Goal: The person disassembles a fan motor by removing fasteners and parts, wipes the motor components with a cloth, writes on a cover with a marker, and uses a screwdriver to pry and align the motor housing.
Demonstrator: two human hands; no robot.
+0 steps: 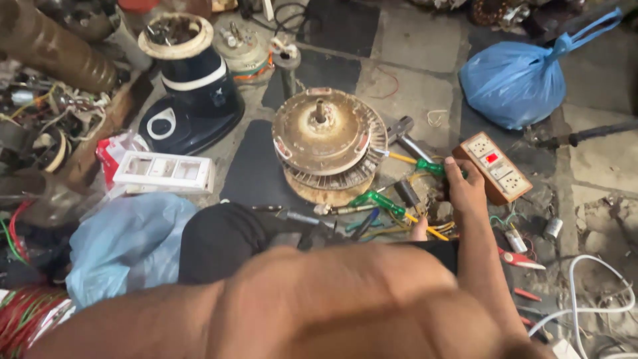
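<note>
Hands: right outstretched, fingers curled on a green-handled screwdriver; left hidden behind the forearm.

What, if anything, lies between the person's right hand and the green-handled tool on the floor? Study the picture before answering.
Nothing visible does. The right hand already rests at the green-handled tool, fingers over its handle, beside the brown socket board. Whether it grips the tool cannot be told.

A blue plastic bag lies knotted at the upper right; a dark blue mixer base stands upper left, beside a white switch frame; red-handled cutters, perhaps pliers, lie lower right, near white cable.
</note>
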